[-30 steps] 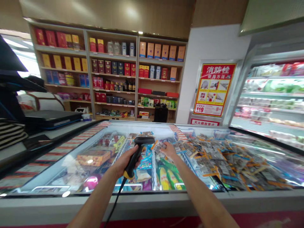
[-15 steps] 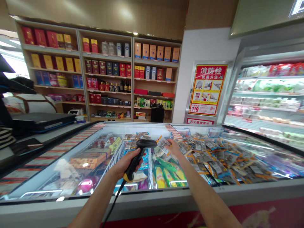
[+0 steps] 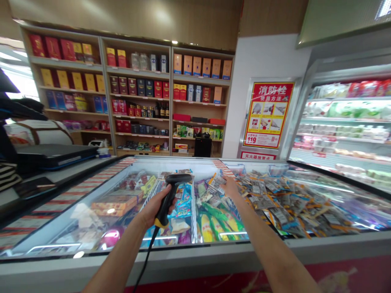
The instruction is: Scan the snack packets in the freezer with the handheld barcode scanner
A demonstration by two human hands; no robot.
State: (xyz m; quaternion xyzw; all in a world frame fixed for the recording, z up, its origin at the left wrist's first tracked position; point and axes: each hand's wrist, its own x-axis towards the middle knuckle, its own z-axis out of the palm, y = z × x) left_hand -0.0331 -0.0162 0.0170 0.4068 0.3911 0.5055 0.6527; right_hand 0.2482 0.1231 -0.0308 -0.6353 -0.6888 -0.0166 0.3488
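My left hand (image 3: 159, 204) grips a corded barcode scanner (image 3: 179, 178) while my right hand (image 3: 231, 188), to the scanner's right, pinches a printed sachet (image 3: 216, 182) that, should its hold slacken, could drop among the heaped sachets (image 3: 284, 201) farther right of the scanner.

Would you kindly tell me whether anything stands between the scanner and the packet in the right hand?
Nothing visible does: the gap between the scanner and the packet in the right hand looks open, with a white basket wall showing lower down.
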